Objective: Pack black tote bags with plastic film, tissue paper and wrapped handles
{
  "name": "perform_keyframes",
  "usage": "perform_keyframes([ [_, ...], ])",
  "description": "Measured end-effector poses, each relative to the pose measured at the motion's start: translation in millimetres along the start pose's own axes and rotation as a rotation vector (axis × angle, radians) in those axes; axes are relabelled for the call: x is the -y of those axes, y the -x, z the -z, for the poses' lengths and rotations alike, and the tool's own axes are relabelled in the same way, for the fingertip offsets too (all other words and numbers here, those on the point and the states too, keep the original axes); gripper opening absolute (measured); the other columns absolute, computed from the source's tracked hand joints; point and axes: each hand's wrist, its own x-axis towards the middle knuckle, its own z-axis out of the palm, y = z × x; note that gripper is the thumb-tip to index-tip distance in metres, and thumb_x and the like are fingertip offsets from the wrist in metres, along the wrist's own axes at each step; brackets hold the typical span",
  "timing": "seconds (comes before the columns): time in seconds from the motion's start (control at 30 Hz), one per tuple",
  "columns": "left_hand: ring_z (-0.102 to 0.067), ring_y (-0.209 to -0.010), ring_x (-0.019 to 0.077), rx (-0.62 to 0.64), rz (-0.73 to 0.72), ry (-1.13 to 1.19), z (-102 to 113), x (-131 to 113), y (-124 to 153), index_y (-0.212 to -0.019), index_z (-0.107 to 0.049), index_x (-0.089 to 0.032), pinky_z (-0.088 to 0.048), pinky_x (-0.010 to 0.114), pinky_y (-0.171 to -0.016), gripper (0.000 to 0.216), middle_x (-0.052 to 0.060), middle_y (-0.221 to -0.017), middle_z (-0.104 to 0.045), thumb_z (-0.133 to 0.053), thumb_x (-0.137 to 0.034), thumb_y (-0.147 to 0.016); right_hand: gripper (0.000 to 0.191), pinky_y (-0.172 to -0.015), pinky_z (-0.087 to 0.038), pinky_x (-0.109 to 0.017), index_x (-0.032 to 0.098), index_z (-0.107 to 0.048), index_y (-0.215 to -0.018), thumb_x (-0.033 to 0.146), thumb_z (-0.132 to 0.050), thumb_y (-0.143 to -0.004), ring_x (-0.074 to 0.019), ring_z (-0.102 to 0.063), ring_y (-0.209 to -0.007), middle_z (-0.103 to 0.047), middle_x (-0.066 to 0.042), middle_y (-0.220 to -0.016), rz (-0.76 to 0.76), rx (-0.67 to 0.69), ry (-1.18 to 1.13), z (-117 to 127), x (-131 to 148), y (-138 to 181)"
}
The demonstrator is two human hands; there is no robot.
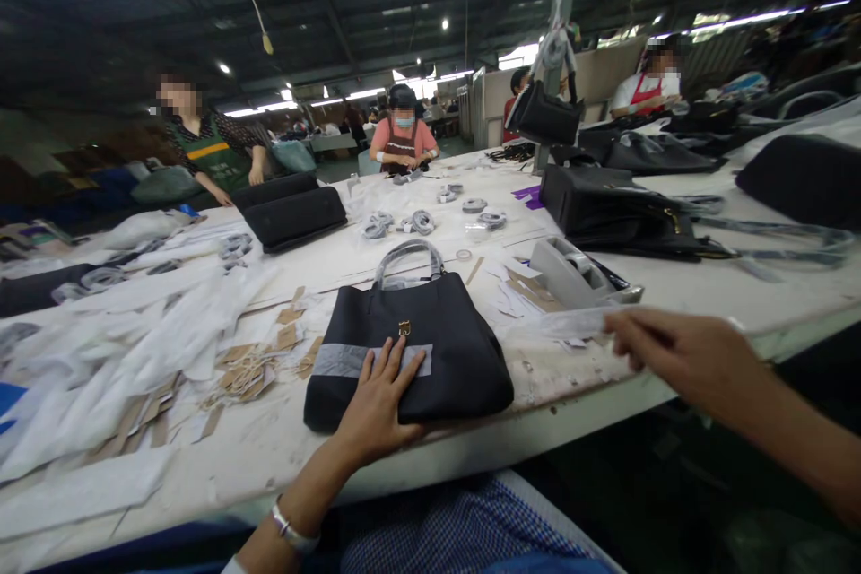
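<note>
A black handbag point(410, 314) lies on the table in front of me, its wrapped handles point(410, 253) pointing away and a gold clasp point(404, 328) on its upper face. My left hand point(378, 404) rests flat on the bag with fingers spread. The fingers lie across a translucent strip point(350, 360) running over the bag's front. To the right, my right hand point(663, 345) is pinched on the end of a strip of clear tape point(571, 323). That strip stretches left in front of a grey tape dispenser point(561, 273).
Cardboard tags with strings point(248, 372) and plastic sheets point(168, 350) cover the table's left side. More black bags lie left point(292, 215) and right point(612, 206). Wrapped coils point(421, 221) are scattered ahead. Several people work around the table; a bag hangs on a post point(548, 112).
</note>
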Motion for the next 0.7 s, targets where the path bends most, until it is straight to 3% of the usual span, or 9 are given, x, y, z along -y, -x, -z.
perform_keyframes([
  [0.03,-0.005,-0.150,0.0370,0.000,0.001,0.001,-0.5,-0.2,-0.4,-0.155,-0.018,-0.030,-0.011,0.061,-0.118,0.106,0.011,-0.164,-0.008,-0.076,-0.043,-0.067,0.058,-0.067,-0.056,-0.043,0.024,-0.072,-0.076,0.072,-0.043,-0.086,-0.0301,-0.070,-0.074,-0.073,-0.013,-0.077,-0.071,0.258,-0.153,-20.6,0.4,6.0],
  [0.07,-0.005,-0.150,0.0371,0.000,0.005,0.001,-0.9,-0.7,-0.9,-0.155,-0.018,-0.030,-0.011,0.061,-0.118,0.107,0.011,-0.164,-0.008,-0.076,-0.044,-0.067,0.061,-0.069,-0.059,-0.044,0.021,-0.073,-0.082,0.075,-0.044,-0.084,-0.0298,-0.071,-0.075,-0.074,-0.014,-0.083,-0.161,0.413,-0.363,-41.9,0.5,9.6],
  [0.1,-0.005,-0.150,0.0373,0.000,0.009,0.001,-1.2,-1.6,-1.6,-0.155,-0.019,-0.030,-0.011,0.061,-0.118,0.106,0.011,-0.164,-0.008,-0.077,-0.045,-0.067,0.062,-0.075,-0.060,-0.046,0.019,-0.072,-0.091,0.075,-0.048,-0.081,-0.0309,-0.072,-0.082,-0.074,-0.015,-0.094,-0.259,0.465,-0.554,-62.4,0.8,10.5],
  [0.2,-0.004,-0.150,0.0380,0.001,0.029,0.004,-0.9,-6.7,-4.4,-0.155,-0.020,-0.030,-0.011,0.063,-0.117,0.105,0.012,-0.164,-0.009,-0.076,-0.047,-0.069,0.060,-0.098,-0.054,-0.048,0.016,-0.067,-0.107,0.070,-0.053,-0.083,-0.0328,-0.066,-0.111,-0.068,-0.019,-0.119,-0.346,0.319,-0.963,-106.5,7.9,0.6],
  [0.3,-0.004,-0.150,0.0384,0.006,0.052,0.016,-0.1,-12.3,-7.4,-0.155,-0.020,-0.029,-0.010,0.063,-0.117,0.105,0.013,-0.164,-0.008,-0.077,-0.048,-0.069,0.056,-0.112,-0.042,-0.047,0.018,-0.060,-0.122,0.062,-0.051,-0.089,-0.0303,-0.054,-0.128,-0.062,-0.017,-0.132,-0.293,0.111,-1.123,-118.9,27.4,-19.2],
  [0.4,-0.003,-0.150,0.0386,0.004,0.061,0.036,-0.9,-14.9,-9.1,-0.155,-0.020,-0.029,-0.008,0.063,-0.117,0.107,0.012,-0.164,-0.007,-0.077,-0.049,-0.068,0.060,-0.115,-0.037,-0.046,0.021,-0.043,-0.143,0.057,-0.039,-0.096,-0.0263,-0.046,-0.136,-0.051,-0.014,-0.145,-0.191,-0.091,-1.142,-114.8,54.5,-35.7],
  [0.5,-0.002,-0.150,0.0388,-0.005,0.062,0.054,-3.5,-14.7,-9.3,-0.155,-0.020,-0.030,-0.006,0.063,-0.117,0.108,0.012,-0.164,-0.006,-0.078,-0.051,-0.066,0.059,-0.118,-0.032,-0.046,0.022,-0.036,-0.149,0.053,-0.032,-0.100,-0.0233,-0.043,-0.138,-0.047,-0.010,-0.150,0.001,-0.161,-1.007,-115.7,85.4,-39.8],
  [0.6,-0.001,-0.150,0.0392,-0.014,0.065,0.075,-4.5,-12.8,-9.0,-0.155,-0.021,-0.029,-0.005,0.064,-0.117,0.109,0.013,-0.164,-0.006,-0.079,-0.052,-0.066,0.050,-0.121,-0.024,-0.046,0.024,-0.049,-0.143,0.047,-0.036,-0.100,-0.0229,-0.039,-0.141,-0.048,-0.006,-0.149,0.184,-0.058,-0.756,-136.5,114.4,-32.6],
  [0.7,-0.004,-0.149,0.0400,-0.015,0.042,0.145,0.0,-8.3,-8.1,-0.155,-0.023,-0.025,-0.005,0.065,-0.117,0.109,0.015,-0.163,-0.009,-0.074,-0.065,-0.067,0.047,-0.120,-0.025,-0.049,0.026,-0.052,-0.142,0.039,-0.038,-0.099,-0.0231,-0.042,-0.139,-0.051,-0.005,-0.146,0.340,0.165,-0.630,-174.5,130.3,-23.2],
])
